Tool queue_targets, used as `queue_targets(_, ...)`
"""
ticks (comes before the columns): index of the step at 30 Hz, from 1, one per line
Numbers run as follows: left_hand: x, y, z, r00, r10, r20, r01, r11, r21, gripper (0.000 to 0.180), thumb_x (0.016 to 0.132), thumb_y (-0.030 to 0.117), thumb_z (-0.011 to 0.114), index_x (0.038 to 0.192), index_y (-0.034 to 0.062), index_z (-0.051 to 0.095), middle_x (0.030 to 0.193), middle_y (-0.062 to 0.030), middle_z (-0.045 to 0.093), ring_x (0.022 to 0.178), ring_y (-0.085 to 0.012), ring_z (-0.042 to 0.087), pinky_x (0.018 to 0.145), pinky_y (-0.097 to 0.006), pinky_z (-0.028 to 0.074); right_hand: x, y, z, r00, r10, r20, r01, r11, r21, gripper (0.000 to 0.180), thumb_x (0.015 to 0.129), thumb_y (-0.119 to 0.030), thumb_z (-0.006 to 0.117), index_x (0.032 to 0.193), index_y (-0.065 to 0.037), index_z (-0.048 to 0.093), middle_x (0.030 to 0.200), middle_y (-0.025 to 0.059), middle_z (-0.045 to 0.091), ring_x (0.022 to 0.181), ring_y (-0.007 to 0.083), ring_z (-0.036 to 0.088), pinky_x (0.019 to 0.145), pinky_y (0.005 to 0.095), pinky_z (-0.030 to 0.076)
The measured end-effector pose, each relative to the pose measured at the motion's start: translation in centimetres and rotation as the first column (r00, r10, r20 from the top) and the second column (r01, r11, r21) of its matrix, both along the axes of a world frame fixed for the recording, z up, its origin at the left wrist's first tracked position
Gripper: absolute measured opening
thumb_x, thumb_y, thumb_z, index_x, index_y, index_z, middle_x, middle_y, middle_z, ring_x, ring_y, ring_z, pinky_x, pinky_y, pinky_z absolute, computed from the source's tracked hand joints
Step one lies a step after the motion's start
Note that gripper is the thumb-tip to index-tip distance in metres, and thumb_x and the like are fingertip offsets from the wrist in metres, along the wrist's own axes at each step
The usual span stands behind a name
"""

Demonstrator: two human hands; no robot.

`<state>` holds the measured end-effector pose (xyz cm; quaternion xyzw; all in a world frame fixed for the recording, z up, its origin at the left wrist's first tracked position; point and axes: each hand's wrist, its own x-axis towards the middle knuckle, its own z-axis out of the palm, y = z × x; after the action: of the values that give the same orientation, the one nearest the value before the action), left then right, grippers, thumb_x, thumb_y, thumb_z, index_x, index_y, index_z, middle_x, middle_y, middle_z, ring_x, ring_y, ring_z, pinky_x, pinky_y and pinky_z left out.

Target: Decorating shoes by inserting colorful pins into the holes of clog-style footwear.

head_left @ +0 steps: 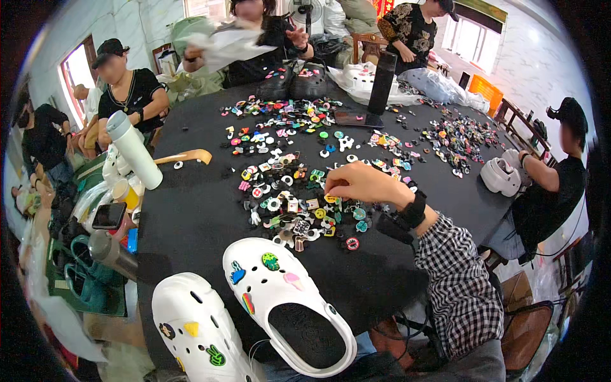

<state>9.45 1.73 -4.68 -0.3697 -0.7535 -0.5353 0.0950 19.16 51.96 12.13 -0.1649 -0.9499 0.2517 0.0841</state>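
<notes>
My right hand, in a checked sleeve with a black band at the wrist, reaches over a pile of small colourful shoe charms. Its fingers are bent down and pinched together beside a yellow charm; what they grip, if anything, is hidden. Nearer to me lies a white clog with a black insole, bearing a blue, a green, a pink and a rainbow charm. Left of it rests a second white clog with a yellow and a green hand-shaped charm among others. My left hand is out of view.
More charms spread over the black table. A black bottle and black clogs stand at the far side. A pale tumbler, a phone and a cup are at left. Several people sit or stand around; one at right handles a white clog.
</notes>
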Motion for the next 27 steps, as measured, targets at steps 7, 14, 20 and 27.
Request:
queue_targets(7, -0.1, -0.9, -0.5, 0.999, 0.022, -0.038, -0.024, 0.998, -0.052, 0.039, 0.094, 0.001, 0.049, 0.129, -0.0159, 0.044, 0.13, -0.0336, 0.048, 0.117, -0.0538, 0.048, 0.098, -0.059, 0.041, -1.9, -0.5, -1.0, 0.987, 0.047, -0.153, -0.011, 0.974, 0.227, 0.016, 0.083, -0.017, 0.064, 0.094, -0.006, 0.069, 0.093, 0.0123, 0.063, 0.089, 0.0282, 0.064, 0.078, 0.0382, 0.051)
queue_targets(14, -0.2, -1.2, -1.1, 0.997, 0.037, -0.064, -0.044, 0.993, -0.111, 0.04, 0.094, 0.001, 0.049, 0.129, -0.0159, 0.044, 0.13, -0.0335, 0.048, 0.117, -0.0537, 0.048, 0.097, -0.059, 0.041, -5.3, -2.6, -3.4, 0.924, 0.309, -0.224, -0.284, 0.949, 0.137, 0.02, 0.08, -0.006, 0.064, 0.1, -0.007, 0.066, 0.102, 0.0124, 0.059, 0.099, 0.0303, 0.059, 0.088, 0.0383, 0.05)
queue_targets(20, 0.5, -1.9, -0.2, 0.995, 0.046, -0.09, -0.061, 0.983, -0.17, 0.04, 0.094, 0.001, 0.049, 0.129, -0.0159, 0.044, 0.13, -0.0335, 0.048, 0.117, -0.0536, 0.048, 0.097, -0.059, 0.041, -3.7, -0.8, -3.0, 0.942, -0.035, -0.333, 0.041, 0.999, 0.011, 0.015, 0.083, -0.004, 0.064, 0.098, -0.004, 0.066, 0.098, 0.0099, 0.06, 0.085, 0.0237, 0.062, 0.073, 0.0326, 0.051)
queue_targets(27, 0.8, -2.6, 0.8, 0.991, 0.033, -0.129, -0.062, 0.972, -0.226, 0.04, 0.093, 0.0, 0.049, 0.13, -0.0159, 0.044, 0.13, -0.0334, 0.048, 0.118, -0.0535, 0.048, 0.097, -0.06, 0.041, -4.1, -2.5, -3.8, 0.952, 0.103, -0.29, -0.076, 0.992, 0.102, 0.008, 0.082, -0.008, 0.063, 0.09, -0.007, 0.065, 0.097, 0.0104, 0.058, 0.092, 0.0298, 0.062, 0.078, 0.0387, 0.053)
